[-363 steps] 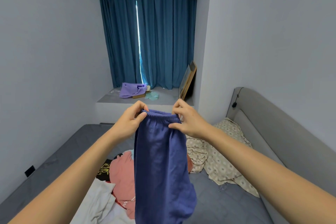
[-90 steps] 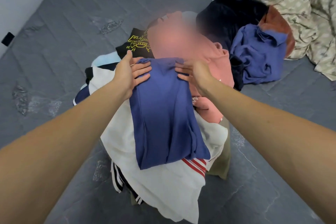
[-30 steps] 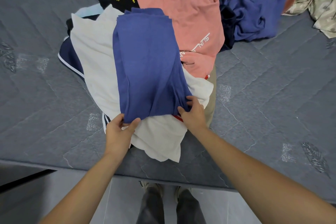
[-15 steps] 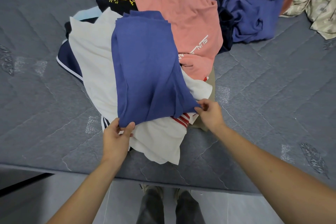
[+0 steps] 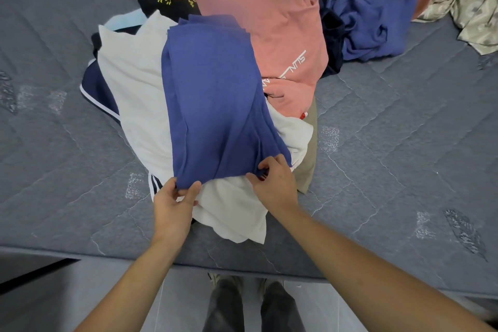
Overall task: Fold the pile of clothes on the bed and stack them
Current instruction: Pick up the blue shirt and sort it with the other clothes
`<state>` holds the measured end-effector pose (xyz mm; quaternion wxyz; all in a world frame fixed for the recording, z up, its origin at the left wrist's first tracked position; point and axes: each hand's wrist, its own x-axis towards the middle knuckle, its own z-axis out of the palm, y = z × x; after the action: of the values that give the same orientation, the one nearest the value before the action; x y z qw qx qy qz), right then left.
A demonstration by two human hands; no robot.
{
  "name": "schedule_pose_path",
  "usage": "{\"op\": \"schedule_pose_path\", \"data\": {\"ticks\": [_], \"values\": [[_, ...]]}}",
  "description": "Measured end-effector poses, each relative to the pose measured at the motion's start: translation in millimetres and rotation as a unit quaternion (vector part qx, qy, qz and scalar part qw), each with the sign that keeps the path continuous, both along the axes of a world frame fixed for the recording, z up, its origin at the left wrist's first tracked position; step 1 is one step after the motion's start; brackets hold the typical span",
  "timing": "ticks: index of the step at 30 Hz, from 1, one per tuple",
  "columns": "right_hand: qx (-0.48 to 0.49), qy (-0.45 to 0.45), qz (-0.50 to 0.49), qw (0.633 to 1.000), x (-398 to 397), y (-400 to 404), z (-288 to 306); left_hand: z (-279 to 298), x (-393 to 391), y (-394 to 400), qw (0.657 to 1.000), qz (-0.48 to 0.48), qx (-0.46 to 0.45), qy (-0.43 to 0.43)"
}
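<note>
At lower centre of the frame, the left hand point(image 5: 173, 206) pinches the near left corner of the blue garment point(image 5: 215, 105), and the right hand point(image 5: 273, 183) pinches its near right corner. This long, smooth blue piece lies mid-frame atop the heap, seemingly folded lengthwise only. Beyond and beneath it, the white garment point(image 5: 134, 81), pink top point(image 5: 285, 43) and crumpled blue cloth point(image 5: 372, 8) at upper right remain unfolded; no finished stack shows on the mattress point(image 5: 404, 143).
</note>
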<state>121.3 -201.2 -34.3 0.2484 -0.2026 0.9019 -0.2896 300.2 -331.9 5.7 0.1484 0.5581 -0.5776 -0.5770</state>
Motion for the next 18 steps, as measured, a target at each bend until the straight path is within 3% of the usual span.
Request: {"op": "schedule_pose_path", "data": {"ticks": [10,18], "values": [[-0.066,-0.084,-0.067,0.992,-14,15,-13,1,2,0,1.0,0.01,-0.004,0.013],[-0.034,-0.112,-0.102,0.988,-48,53,-18,1,16,-10,0.999,0.012,0.03,0.036]]}}
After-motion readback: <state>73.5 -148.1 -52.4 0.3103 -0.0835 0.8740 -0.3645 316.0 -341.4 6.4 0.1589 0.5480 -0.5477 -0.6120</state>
